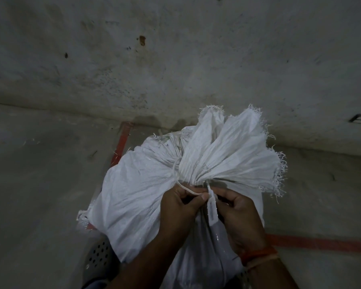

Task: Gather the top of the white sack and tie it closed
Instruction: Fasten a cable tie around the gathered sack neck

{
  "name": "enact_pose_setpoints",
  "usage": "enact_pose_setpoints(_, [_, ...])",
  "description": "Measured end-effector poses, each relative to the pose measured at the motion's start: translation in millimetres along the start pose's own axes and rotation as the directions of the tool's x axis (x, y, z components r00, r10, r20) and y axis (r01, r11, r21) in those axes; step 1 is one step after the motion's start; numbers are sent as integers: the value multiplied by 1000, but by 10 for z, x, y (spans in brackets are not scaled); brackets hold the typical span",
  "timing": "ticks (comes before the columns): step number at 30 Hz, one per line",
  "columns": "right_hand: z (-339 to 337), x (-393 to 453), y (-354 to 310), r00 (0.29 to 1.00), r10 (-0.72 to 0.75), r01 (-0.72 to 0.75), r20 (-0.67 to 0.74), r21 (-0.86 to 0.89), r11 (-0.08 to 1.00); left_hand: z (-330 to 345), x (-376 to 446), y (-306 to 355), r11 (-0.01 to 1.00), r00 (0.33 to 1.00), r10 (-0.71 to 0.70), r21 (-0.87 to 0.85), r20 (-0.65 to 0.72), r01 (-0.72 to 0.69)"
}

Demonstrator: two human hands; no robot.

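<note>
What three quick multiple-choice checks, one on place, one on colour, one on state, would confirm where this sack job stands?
1. Where does the tie sit?
A. Round the gathered neck
B. On the floor
C. Round a wrist

2. What colour are the floor lines?
A. Yellow
B. Red
C. Blue

3. How is the top of the sack?
A. Spread wide open
B. Folded flat
C. Bunched, frayed edge fanning out

Answers: 1 A, the strip loops the neck just above the left hand and right hand. 2 B, red stripes flank the sack. 3 C, pleats meet at the hands.
</note>
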State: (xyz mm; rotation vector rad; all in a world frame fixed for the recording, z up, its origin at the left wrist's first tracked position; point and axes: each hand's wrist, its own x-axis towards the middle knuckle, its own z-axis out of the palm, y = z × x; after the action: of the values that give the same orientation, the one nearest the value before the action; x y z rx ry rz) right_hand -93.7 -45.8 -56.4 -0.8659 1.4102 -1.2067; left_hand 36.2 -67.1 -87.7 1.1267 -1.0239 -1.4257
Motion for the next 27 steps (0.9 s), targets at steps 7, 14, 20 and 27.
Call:
enact_pose_setpoints(7, [0, 12, 39, 1000, -14, 14, 20, 14, 1000, 0, -7, 16, 995, 998, -51, -82, -28, 49])
enact_pose_setpoints(14, [23, -11, 71, 999, -44, 44, 26, -4, 999, 140, -92, -31, 999, 982, 35, 8, -185, -34])
enact_pose_setpoints(20, [-6, -5, 12, 995, -62, 61, 83, 10, 998, 111, -68, 12, 997, 992, -43, -72, -117, 34])
enact_pose_setpoints(27, [-34, 0, -24, 997, -69, 72, 34, -69, 995, 58, 12, 126, 932, 965, -258, -253, 46, 261])
